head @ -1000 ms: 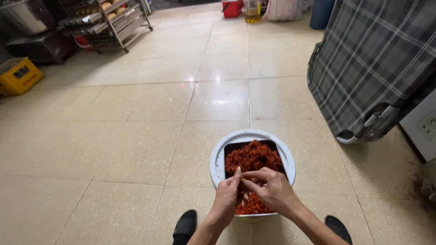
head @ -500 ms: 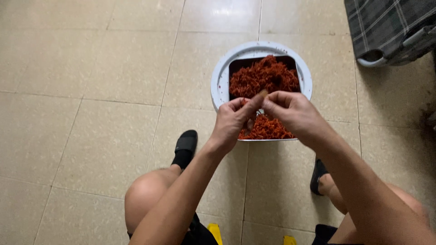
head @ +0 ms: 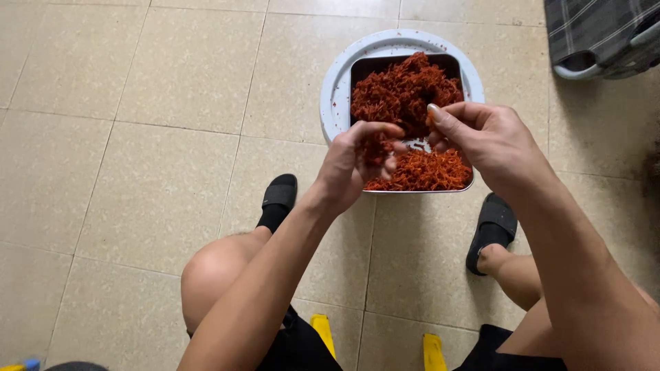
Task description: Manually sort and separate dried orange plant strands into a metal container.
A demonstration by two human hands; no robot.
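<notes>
A dark rectangular tray (head: 357, 69) full of red shredded food (head: 402, 89) sits on a round pale blue tray (head: 333, 103) on the tiled floor. My left hand (head: 354, 165) hovers over the tray's near left side, fingers curled around a pinch of the red shreds. My right hand (head: 481, 137) is just right of it, fingertips pinched on shreds above the food. A small bare patch of metal shows in the tray between my hands.
My knees and feet in black slippers (head: 278, 196) (head: 491, 227) flank the tray. A yellow stool edge (head: 323, 330) shows under me. A plaid folded cot (head: 598, 34) lies at the top right. Beige floor tiles (head: 137, 137) spread to the left.
The camera has tilted down from the room to my lap. My hands have drawn slightly apart over the tray, still working the red shreds.
</notes>
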